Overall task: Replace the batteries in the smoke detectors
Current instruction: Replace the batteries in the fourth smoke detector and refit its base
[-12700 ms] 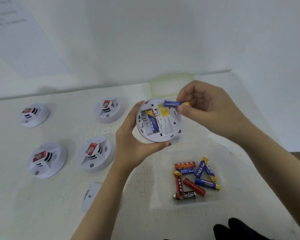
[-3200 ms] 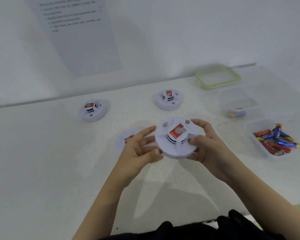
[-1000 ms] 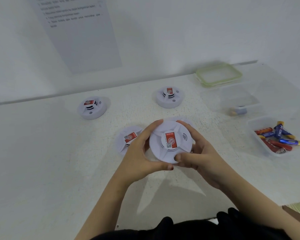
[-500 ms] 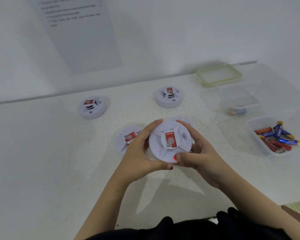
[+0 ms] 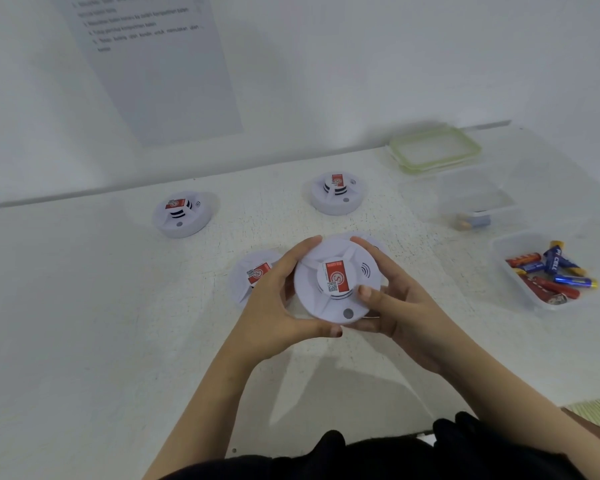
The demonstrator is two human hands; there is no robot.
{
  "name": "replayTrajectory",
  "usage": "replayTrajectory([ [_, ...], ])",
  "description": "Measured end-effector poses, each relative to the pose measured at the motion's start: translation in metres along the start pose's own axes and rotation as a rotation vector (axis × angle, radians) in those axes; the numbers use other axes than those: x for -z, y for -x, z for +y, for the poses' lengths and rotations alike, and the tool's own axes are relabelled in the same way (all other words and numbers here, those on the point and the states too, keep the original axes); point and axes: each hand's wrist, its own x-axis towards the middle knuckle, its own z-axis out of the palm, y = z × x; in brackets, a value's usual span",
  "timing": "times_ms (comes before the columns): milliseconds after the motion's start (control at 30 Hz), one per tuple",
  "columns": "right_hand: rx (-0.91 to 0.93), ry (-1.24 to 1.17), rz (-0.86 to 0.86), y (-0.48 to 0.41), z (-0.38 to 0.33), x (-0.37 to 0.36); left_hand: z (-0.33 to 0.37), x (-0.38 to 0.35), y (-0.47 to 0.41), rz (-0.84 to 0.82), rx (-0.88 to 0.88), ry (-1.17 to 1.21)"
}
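You are working over a wide white surface (image 5: 101, 323) that is filling most of the frame, and the main risk is sitting right on it. The smoke detector (image 5: 336, 306) you are holding at centre, face up, is hanging close over a second detector (image 5: 253, 271) at centre left, which your left hand is half hiding. I judge that if you are putting it down without setting it apart, you could be mixing a finished unit with an untouched one. They are all looking alike, including the upper-left detector (image 5: 182, 213) and the upper-centre detector (image 5: 338, 192). Only the face is showing, so I cannot tell whether the back cover is locked; a loose one could be falling off on release.

At the right edge an open tray (image 5: 510, 244) is holding loose batteries (image 5: 551, 271), and a clear tub (image 5: 475, 192) above it is holding a couple more. I cannot tell which are fresh, so drawing from the wrong one is another risk.

Your left hand (image 5: 274, 306) is curling round the left rim, with the fingers over the top edge and the thumb under the lower edge. Your right hand (image 5: 402, 310) is cupping the right rim, with its thumb (image 5: 368, 292) resting on the face beside the red label (image 5: 338, 277). Neither hand is lying flat; both are gripping.
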Motion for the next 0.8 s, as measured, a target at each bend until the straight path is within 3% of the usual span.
replayTrajectory([
  [800,-0.005,-0.06,0.0,0.0001,0.0066,-0.0034,-0.0031,0.0009,0.0054,0.016,0.023,-0.027],
])
